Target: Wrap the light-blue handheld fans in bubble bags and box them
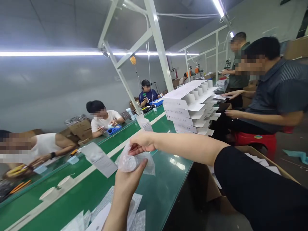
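Just above the green bench, my left hand (pixel 127 181) cups a clear bubble-wrap bundle (pixel 127 163) from below, its thumb along the right side. What lies inside the wrap cannot be made out. My right hand (pixel 143 142) reaches across from the right, fingers closed on the upper part of the wrap. Loose plastic hangs out to the right of the bundle. Under my left forearm lie several bubble-wrap bags (pixel 103 202) and white papers or flat cartons. Beyond my hands, a white printed carton (pixel 99 159) rests on the belt line.
A tall stack of white cartons (pixel 178 114) stands right of my hands. Two round white items (pixel 48 194) sit on the pale strip. An open cardboard box (pixel 264 160) is at lower right. Co-workers sit across the bench and at right, one on a red stool (pixel 256 141).
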Available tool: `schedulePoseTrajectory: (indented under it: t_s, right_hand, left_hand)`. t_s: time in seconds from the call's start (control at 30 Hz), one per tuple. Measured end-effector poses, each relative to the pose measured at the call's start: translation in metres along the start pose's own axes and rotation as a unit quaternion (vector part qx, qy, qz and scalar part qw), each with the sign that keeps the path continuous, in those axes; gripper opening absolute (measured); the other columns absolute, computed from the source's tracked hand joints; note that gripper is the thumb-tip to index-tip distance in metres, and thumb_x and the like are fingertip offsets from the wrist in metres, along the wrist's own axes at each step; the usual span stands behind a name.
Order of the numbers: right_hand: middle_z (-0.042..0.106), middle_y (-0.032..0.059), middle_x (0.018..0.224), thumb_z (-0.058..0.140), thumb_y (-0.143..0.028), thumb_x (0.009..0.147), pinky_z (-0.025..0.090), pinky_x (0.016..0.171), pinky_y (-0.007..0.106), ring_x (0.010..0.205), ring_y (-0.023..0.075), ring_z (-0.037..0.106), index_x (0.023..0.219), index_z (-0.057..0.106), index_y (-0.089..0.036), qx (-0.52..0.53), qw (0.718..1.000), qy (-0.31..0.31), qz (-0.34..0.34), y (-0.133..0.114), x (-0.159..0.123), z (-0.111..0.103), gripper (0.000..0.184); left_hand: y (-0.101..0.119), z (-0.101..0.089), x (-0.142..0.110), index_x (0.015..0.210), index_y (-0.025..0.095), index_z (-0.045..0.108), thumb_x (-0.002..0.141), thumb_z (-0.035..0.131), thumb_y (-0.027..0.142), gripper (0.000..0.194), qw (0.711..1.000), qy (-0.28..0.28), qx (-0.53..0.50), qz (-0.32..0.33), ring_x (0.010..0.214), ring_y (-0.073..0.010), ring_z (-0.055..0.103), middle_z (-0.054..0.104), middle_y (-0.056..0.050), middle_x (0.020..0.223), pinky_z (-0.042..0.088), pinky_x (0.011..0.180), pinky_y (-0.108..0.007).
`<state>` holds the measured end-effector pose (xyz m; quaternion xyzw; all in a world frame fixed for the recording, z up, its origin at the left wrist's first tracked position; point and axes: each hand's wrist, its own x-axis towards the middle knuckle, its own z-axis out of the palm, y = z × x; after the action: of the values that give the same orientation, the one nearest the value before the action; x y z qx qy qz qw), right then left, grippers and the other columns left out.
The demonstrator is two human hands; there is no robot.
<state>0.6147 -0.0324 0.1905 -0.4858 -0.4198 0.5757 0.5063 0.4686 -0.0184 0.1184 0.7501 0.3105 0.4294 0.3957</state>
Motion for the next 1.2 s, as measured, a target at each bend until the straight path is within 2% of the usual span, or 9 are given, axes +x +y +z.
schedulePoseTrajectory:
  t_s: [0.1, 0.2, 0.27, 0.4, 0.57, 0.7, 0.9, 1.03, 1.2]
  right_hand:
    - [0.062, 0.0092, 0.088, 0.055, -0.027, 0.086, 0.059, 0.076, 0.035, 0.084, 0.0196, 0.065, 0.099, 0.057, -0.012, -0.191, 0.958, 0.155, -0.150, -0.007, -0.043, -0.029, 0.021]
    - [0.052, 0.0179, 0.120, 0.058, -0.041, 0.085, 0.047, 0.093, 0.050, 0.116, 0.0329, 0.050, 0.118, 0.050, -0.015, -0.346, 0.716, 0.538, -0.280, -0.017, -0.096, -0.093, 0.043]
    - [0.048, 0.0235, 0.124, 0.066, -0.041, 0.079, 0.044, 0.090, 0.057, 0.114, 0.0404, 0.049, 0.118, 0.049, -0.012, -0.415, 0.646, 0.611, -0.193, -0.021, -0.115, -0.134, 0.052]
    - [0.060, 0.0201, 0.096, 0.049, -0.025, 0.088, 0.047, 0.077, 0.051, 0.099, 0.0361, 0.057, 0.104, 0.057, -0.012, -0.514, 0.662, 0.536, -0.099, -0.027, -0.119, -0.160, 0.022]
    - [0.060, 0.0113, 0.079, 0.044, -0.005, 0.083, 0.043, 0.066, 0.035, 0.075, 0.0244, 0.060, 0.107, 0.056, -0.015, -0.633, 0.646, 0.406, -0.129, -0.025, -0.118, -0.105, 0.028]
    - [0.058, 0.0091, 0.085, 0.045, 0.000, 0.082, 0.038, 0.061, 0.029, 0.069, 0.0178, 0.057, 0.100, 0.058, -0.017, -0.739, 0.629, 0.142, -0.193, 0.006, -0.098, -0.065, 0.028]
    - [0.057, 0.0132, 0.103, 0.067, -0.037, 0.081, 0.044, 0.066, 0.032, 0.088, 0.0252, 0.057, 0.099, 0.059, -0.013, -0.723, 0.614, -0.110, -0.298, 0.071, -0.045, -0.048, 0.031]
    - [0.052, 0.0122, 0.111, 0.068, -0.041, 0.080, 0.047, 0.080, 0.036, 0.098, 0.0239, 0.055, 0.105, 0.056, -0.015, -0.609, 0.706, -0.108, -0.345, 0.101, -0.033, -0.055, 0.038]
    - [0.029, 0.0119, 0.133, 0.072, -0.039, 0.075, 0.041, 0.099, 0.041, 0.122, 0.0271, 0.042, 0.109, 0.054, -0.021, -0.498, 0.794, -0.081, -0.338, 0.122, -0.027, -0.051, 0.043]
  left_hand:
    - [0.003, -0.001, -0.008, 0.093, 0.019, 0.066, 0.058, 0.079, 0.035, 0.041, 0.988, 0.095, -0.093, -0.079, 0.078, -0.0227, 0.064, 0.065, -0.005, 0.094, 0.058, 0.059, -0.034]
    - [0.009, -0.013, -0.010, 0.091, 0.017, 0.065, 0.054, 0.081, 0.034, 0.044, 0.955, 0.193, -0.193, -0.119, 0.073, -0.0174, 0.061, 0.063, -0.003, 0.094, 0.056, 0.051, -0.027]
    - [0.012, -0.019, -0.009, 0.085, 0.015, 0.065, 0.053, 0.081, 0.034, 0.040, 0.943, 0.209, -0.223, -0.134, 0.071, -0.0166, 0.060, 0.061, -0.003, 0.090, 0.056, 0.047, -0.026]
    - [0.016, -0.023, -0.007, 0.084, 0.017, 0.063, 0.057, 0.079, 0.032, 0.035, 0.934, 0.188, -0.265, -0.148, 0.073, -0.0176, 0.060, 0.061, -0.001, 0.088, 0.057, 0.046, -0.027]
    - [0.032, -0.052, -0.008, 0.093, 0.025, 0.063, 0.069, 0.069, 0.025, 0.025, 0.920, 0.253, -0.281, -0.101, 0.069, -0.0128, 0.058, 0.062, 0.003, 0.097, 0.051, 0.043, -0.019]
    - [0.055, -0.077, -0.012, 0.093, 0.029, 0.063, 0.078, 0.063, 0.027, 0.015, 0.900, 0.307, -0.309, -0.015, 0.077, -0.0116, 0.057, 0.062, 0.006, 0.108, 0.042, 0.040, -0.013]
    - [0.031, -0.067, -0.002, 0.097, 0.025, 0.061, 0.053, 0.085, 0.039, 0.052, 0.956, 0.125, -0.264, 0.016, 0.083, -0.0191, 0.063, 0.065, 0.000, 0.099, 0.058, 0.060, -0.029]
    - [0.016, -0.081, 0.008, 0.096, 0.017, 0.062, 0.051, 0.086, 0.035, 0.055, 0.989, -0.024, -0.139, -0.053, 0.079, -0.0219, 0.065, 0.068, -0.005, 0.089, 0.057, 0.068, -0.036]
    - [0.053, -0.089, 0.025, 0.090, 0.020, 0.068, 0.055, 0.080, 0.029, 0.038, 0.970, -0.183, 0.152, -0.050, 0.080, -0.0242, 0.066, 0.070, -0.005, 0.086, 0.053, 0.070, -0.032]
